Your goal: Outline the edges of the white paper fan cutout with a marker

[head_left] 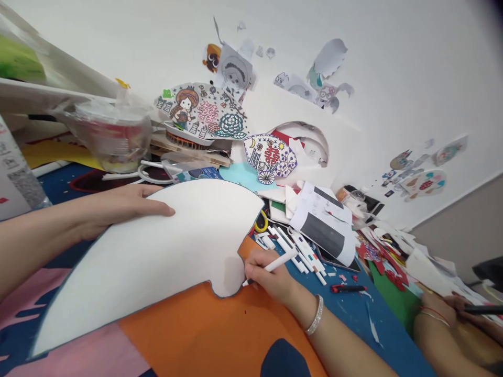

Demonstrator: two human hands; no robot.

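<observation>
A large white fan-shaped sheet point(157, 251) with a dark outlined edge lies over orange paper point(204, 335). My left hand point(137, 207) rests at the sheet's upper left edge, its thumb on top and the other fingers beneath, gripping it. In my right hand point(267, 272) is a white marker point(281, 260), pinched between the fingers, with its tip at the edge of the sheet's small rounded lobe. A sparkling bracelet circles the right wrist.
White markers point(288, 248) and yellow-handled scissors point(261, 222) lie right of the sheet, near a red-and-black cutter point(348, 288). Decorated fans point(271, 157) and a bagged cup point(113, 136) stand behind. Another person's hands point(440, 314) are at the far right.
</observation>
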